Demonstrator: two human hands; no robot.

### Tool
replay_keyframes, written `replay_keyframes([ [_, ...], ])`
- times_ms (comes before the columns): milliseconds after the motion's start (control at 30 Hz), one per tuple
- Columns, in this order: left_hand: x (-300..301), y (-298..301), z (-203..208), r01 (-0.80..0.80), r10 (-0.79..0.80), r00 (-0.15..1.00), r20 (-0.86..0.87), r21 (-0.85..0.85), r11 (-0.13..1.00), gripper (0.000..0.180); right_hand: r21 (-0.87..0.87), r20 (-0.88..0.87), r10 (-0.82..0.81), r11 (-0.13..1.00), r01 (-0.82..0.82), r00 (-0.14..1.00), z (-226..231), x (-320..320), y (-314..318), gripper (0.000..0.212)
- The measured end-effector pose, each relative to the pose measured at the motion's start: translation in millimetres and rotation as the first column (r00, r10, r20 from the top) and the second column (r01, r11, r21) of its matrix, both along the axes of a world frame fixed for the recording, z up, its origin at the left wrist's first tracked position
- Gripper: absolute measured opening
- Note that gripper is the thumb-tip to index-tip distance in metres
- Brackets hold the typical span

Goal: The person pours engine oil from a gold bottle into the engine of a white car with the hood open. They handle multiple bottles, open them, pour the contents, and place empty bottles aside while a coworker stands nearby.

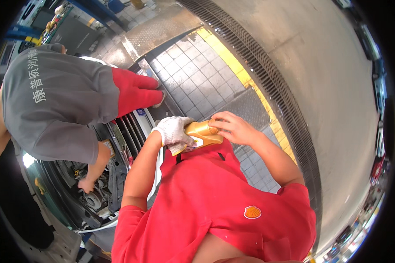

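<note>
A gold plastic oil bottle with a pale label lies tilted in front of my waist. My left hand, in a white knitted glove, is closed around the bottle's left part. A loose piece of white knit, perhaps a second glove, hangs below those gloved fingers. My bare right hand bends its fingers over the gold cap end of the bottle, thumb hidden behind it. Whether the cap is loose I cannot tell.
On the left, a person in a grey shirt leans over a car's engine bay, one hand reaching in. The car's front grille is beside my left arm. A drain grate and yellow line cross the tiled floor.
</note>
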State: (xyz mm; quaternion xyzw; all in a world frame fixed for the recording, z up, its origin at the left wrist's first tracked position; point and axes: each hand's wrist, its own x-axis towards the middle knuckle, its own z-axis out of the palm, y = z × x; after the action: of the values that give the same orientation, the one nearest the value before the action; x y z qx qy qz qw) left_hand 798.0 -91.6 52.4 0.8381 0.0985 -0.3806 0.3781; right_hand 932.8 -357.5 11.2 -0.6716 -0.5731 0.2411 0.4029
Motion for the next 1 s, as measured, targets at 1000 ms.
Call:
replay_keyframes([
  [1000, 491.7, 531.1, -141.0, 0.008, -0.103, 0.932, 0.348, 0.265, 0.964, 0.061, -0.417, -0.237, -0.556, 0.799, 0.434, 0.796, -172.5, 498.3, 543.0, 0.032],
])
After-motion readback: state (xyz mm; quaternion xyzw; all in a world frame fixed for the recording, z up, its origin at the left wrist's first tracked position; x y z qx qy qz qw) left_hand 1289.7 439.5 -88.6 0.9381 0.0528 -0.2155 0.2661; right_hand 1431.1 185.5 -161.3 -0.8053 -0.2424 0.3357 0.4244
